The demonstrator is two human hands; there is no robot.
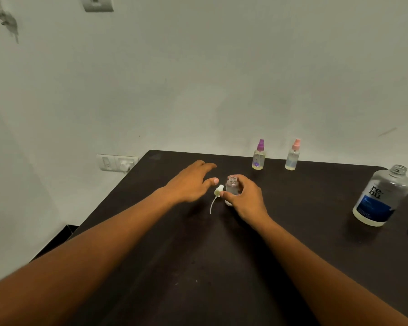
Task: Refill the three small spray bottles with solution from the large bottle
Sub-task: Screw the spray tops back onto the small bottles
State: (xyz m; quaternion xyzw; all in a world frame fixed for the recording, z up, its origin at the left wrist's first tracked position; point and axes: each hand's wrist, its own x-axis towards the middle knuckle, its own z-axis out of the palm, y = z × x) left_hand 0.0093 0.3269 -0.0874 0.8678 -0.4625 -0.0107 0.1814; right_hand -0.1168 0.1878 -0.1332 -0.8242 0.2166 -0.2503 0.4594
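Now my right hand (245, 198) grips the uncapped small spray bottle (231, 190) upright on the worktop (198, 267); my left hand (190, 182) hovers open beside its spray head (218, 190). Next I reach rightward for the open large bottle (382, 196) and pour.

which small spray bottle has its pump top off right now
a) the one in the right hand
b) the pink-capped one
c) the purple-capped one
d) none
a: the small bottle gripped by the right hand shows an open neck, and its white pump top lies on the table beside it.
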